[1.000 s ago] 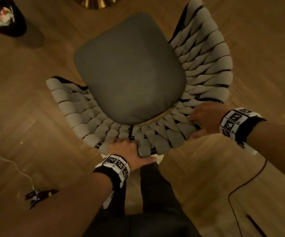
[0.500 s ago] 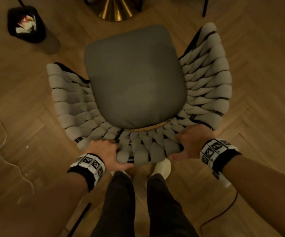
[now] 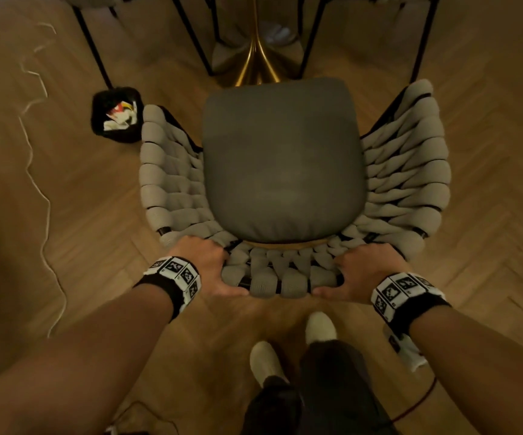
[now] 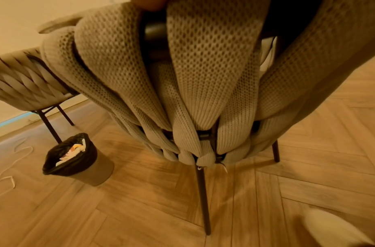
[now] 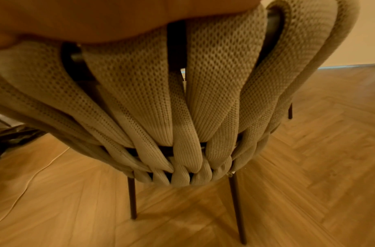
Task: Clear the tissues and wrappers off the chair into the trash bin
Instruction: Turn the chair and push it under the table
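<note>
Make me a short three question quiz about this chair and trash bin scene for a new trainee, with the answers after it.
1. True or false: tissues lie on the seat cushion.
2. What do the left hand and right hand grip? A) trash bin B) chair backrest C) table base
3. Fill in: the trash bin stands on the floor by the chair's ___ armrest.

Key: 1 false; 2 B; 3 left.

A herringbone wooden floor [image 3: 489, 89] carries the woven beige chair [image 3: 172, 189], a black-lined round trash bin [image 3: 117, 116] just left of it, and a pale cord [image 3: 38, 183] far left.
</note>
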